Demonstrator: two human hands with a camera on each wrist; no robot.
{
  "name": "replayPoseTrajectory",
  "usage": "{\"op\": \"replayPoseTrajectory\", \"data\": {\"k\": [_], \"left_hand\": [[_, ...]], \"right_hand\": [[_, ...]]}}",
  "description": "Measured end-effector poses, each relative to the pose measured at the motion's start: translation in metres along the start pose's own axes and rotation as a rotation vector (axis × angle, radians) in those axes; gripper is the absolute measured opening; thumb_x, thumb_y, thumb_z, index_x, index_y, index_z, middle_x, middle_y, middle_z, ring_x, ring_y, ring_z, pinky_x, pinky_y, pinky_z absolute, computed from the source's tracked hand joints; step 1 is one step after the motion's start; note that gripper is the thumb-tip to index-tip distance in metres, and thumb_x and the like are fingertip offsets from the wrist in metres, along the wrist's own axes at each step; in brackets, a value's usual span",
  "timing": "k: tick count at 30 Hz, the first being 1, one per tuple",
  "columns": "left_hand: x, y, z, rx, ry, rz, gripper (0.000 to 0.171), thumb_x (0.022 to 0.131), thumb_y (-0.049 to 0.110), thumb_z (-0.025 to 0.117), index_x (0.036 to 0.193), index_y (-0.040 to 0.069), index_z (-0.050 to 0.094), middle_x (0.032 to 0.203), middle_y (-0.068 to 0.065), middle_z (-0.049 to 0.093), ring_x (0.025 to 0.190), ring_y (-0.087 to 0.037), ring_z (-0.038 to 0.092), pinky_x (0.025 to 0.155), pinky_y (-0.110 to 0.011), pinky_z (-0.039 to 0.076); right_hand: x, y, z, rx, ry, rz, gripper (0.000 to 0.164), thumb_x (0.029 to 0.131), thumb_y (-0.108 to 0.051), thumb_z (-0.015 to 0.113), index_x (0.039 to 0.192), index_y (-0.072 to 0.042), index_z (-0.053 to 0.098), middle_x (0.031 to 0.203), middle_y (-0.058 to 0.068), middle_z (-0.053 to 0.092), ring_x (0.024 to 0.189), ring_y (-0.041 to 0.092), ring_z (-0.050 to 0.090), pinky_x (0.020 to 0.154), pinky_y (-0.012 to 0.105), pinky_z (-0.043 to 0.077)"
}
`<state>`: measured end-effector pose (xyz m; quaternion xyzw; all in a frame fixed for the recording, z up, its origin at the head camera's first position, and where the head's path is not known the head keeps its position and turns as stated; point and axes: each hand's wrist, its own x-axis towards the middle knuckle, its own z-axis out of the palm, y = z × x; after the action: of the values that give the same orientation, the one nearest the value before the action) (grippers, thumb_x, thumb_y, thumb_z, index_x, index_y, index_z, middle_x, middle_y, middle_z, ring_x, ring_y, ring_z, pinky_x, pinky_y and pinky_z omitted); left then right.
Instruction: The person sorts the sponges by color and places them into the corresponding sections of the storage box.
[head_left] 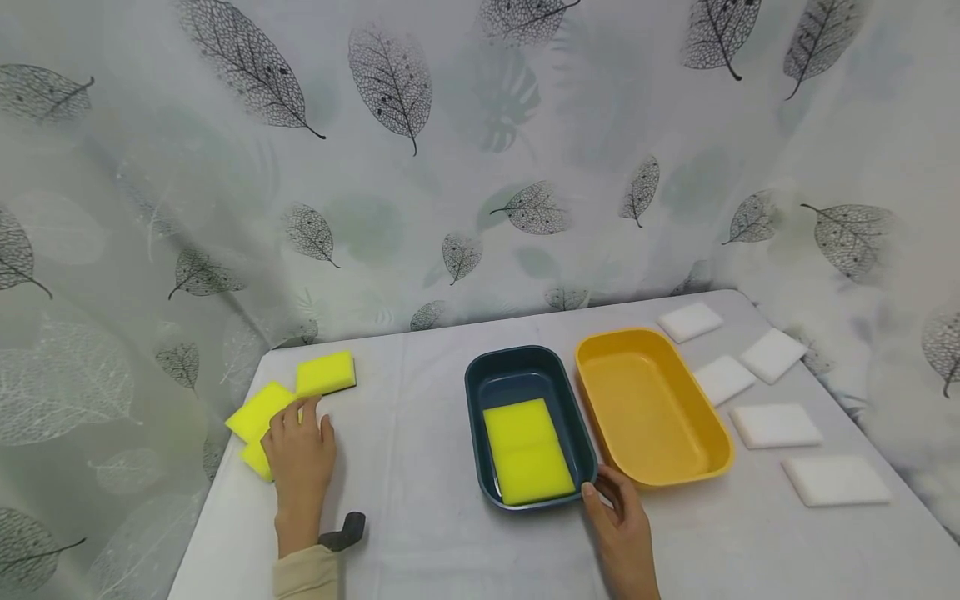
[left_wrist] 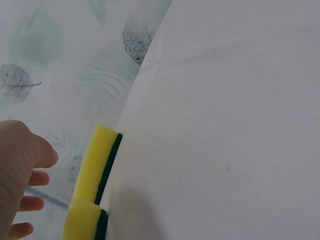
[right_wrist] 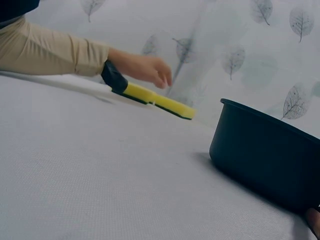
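Note:
My left hand (head_left: 302, 446) is above the yellow sponges at the table's left side, its fingers loosely bent and holding nothing. In the left wrist view, a gap separates its fingertips from a yellow sponge (left_wrist: 94, 165) with a dark green scouring layer. One more yellow sponge (head_left: 326, 373) lies just beyond the hand, and another (head_left: 258, 410) is partly under it. My right hand (head_left: 624, 529) grips the near right corner of a dark teal tray (head_left: 474, 417) with thumb and fingers. Inside that tray, yellow sponges (head_left: 528, 454) lie end to end.
Right beside the teal tray stands a yellow-orange tray (head_left: 648, 400). Several white sponge pads (head_left: 776, 425) are spread along the table's right side. A patterned leaf curtain (head_left: 465, 167) hangs behind the white-covered table (head_left: 420, 500).

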<state>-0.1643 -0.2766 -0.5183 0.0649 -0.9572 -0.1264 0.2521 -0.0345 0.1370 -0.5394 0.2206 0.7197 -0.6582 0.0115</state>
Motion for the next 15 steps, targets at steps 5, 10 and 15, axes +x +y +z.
{"op": "replayPoseTrajectory", "data": {"k": [5,10,15], "left_hand": [[0.0,-0.014,-0.007,0.002,-0.026,-0.101,0.035,0.101,0.012,0.059,0.134,-0.001,0.06,0.138,-0.028,0.057,0.129,-0.051,0.047,0.101,-0.068,0.039],[-0.002,-0.027,-0.008,-0.034,0.014,-0.208,0.034,0.103,0.009,0.053,0.134,-0.003,0.059,0.137,-0.031,0.056,0.128,-0.053,0.045,0.102,-0.068,0.036],[-0.005,-0.036,-0.006,-0.106,0.098,-0.349,0.032,0.104,0.006,0.05,0.131,-0.007,0.06,0.135,-0.033,0.055,0.128,-0.053,0.044,0.102,-0.066,0.034]], "right_hand": [[0.0,-0.001,-0.001,-0.006,-0.008,0.005,0.07,0.103,-0.05,0.061,0.154,-0.008,0.039,0.158,0.02,0.045,0.143,0.035,0.052,0.096,0.008,0.047],[-0.001,-0.001,0.0,-0.008,-0.01,0.002,0.069,0.103,-0.049,0.062,0.154,-0.009,0.039,0.157,0.02,0.045,0.143,0.035,0.051,0.096,0.007,0.047],[0.0,-0.001,-0.001,-0.012,-0.011,0.005,0.07,0.103,-0.049,0.061,0.155,-0.009,0.039,0.158,0.02,0.045,0.144,0.034,0.051,0.1,0.011,0.048]]}}
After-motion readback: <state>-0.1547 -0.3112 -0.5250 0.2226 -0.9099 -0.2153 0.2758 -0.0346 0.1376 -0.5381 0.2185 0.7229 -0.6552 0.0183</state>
